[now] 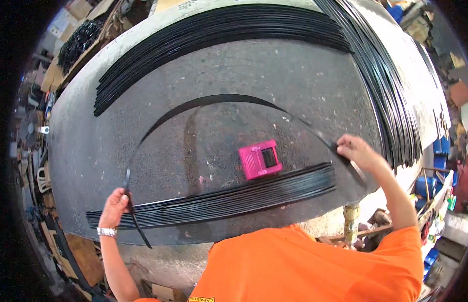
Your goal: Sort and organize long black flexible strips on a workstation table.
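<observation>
A thin black flexible strip (218, 99) bows upward in an arc between my two hands. My left hand (115, 207), with a metal watch on the wrist, pinches it near its left end, whose tip hangs past my fingers. Close to the strip's other end, my right hand (356, 151) grips it at the right side of the table. Below the arc lies a pink plastic tool (252, 160) with a dark insert. A flat row of black strips (226, 200) stretches along the near edge, partly under my left hand.
More black strips (218, 32) lie in a curved band along the far side of the dark table surface (150, 162). A long bundle of strips (388, 90) crosses the right side and overhangs the edge. Cardboard and a black heap (81, 45) stand at far left; blue containers (426, 187) at right.
</observation>
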The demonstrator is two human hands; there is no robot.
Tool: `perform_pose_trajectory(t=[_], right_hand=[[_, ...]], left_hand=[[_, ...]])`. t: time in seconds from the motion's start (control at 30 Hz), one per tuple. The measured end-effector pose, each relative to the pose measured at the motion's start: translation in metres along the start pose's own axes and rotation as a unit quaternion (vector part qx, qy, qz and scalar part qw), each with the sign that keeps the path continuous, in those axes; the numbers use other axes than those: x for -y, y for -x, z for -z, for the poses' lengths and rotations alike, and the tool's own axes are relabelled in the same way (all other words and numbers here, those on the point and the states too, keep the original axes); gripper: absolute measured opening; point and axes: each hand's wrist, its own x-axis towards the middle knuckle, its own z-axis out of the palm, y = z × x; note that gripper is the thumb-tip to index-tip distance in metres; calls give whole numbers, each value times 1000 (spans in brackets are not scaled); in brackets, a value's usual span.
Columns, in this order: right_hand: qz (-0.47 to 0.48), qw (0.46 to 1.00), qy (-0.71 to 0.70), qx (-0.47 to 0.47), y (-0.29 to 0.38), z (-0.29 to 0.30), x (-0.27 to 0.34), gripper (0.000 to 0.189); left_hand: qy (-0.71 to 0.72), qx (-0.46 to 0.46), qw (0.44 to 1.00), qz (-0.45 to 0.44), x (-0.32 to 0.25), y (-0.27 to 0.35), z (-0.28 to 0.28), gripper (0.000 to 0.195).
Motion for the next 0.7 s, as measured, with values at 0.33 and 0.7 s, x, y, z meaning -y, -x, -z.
perform_pose_trajectory(t=[0.33, 0.7], right_hand=[[45, 943, 254, -209, 51, 22, 48, 13], [3, 881, 289, -375, 65, -10, -10, 15]], left_hand=[[-418, -202, 880, -97, -37, 43, 153, 15], [-514, -295, 768, -243, 2, 19, 95, 10]])
